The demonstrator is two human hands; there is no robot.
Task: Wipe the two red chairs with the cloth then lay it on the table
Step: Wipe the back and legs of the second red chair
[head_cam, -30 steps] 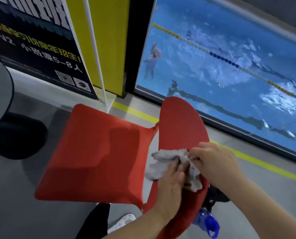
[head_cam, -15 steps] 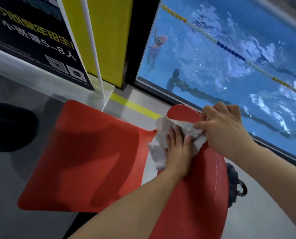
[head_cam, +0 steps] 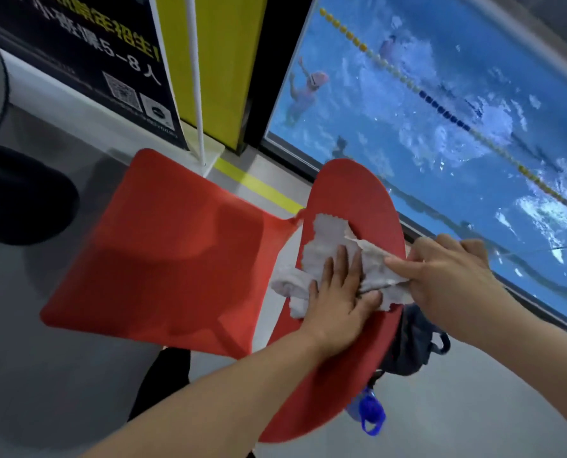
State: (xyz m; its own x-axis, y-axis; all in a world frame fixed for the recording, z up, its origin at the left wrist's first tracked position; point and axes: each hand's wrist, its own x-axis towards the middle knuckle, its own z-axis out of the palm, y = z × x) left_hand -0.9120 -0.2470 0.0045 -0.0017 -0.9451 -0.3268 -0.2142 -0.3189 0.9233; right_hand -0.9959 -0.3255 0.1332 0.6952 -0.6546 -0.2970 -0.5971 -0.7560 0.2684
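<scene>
Cloth spread wider and hands shifted along the chair back

Over the last second the cloth (head_cam: pixel 330 259) went from a crumpled wad near the lower part of the red chair back (head_cam: pixel 351 200) to a flatter, opened sheet nearer its rounded top. The left hand (head_cam: pixel 338 299), which had pinched the wad a second ago, flattened with fingers spread on the cloth. The right hand (head_cam: pixel 447 276) moved out to the back's far edge and its grip pulled one corner of the cloth taut. A blue bottle (head_cam: pixel 368 411) reappeared below the back.
</scene>
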